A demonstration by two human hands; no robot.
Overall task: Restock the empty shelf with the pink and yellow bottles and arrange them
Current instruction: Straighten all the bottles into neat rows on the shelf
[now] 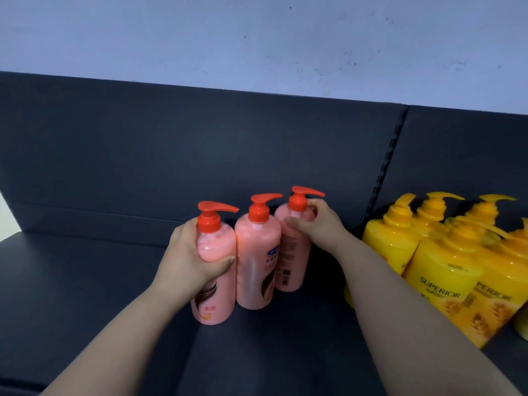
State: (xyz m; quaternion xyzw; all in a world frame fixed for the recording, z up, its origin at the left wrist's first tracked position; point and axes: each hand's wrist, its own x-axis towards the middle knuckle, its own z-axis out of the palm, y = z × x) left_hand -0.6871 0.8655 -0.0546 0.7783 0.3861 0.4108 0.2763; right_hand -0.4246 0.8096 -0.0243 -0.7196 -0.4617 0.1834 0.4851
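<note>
Three pink pump bottles with red caps stand upright on the dark shelf (85, 267). My left hand (188, 252) grips the upper body of the left pink bottle (214, 304), the nearest one. The middle pink bottle (257, 258) stands untouched between the others. My right hand (311, 224) holds the shoulder and neck of the right pink bottle (291, 264), which stands furthest back with its barcode side showing. Several yellow pump bottles (440, 281) stand grouped at the right of the shelf.
The shelf's dark back panel (200, 152) rises behind the bottles, with a slotted upright (385, 170) dividing it from the bay that holds the yellow bottles. A pale wall (257, 38) shows above. Bare shelf surface stretches to the left and front.
</note>
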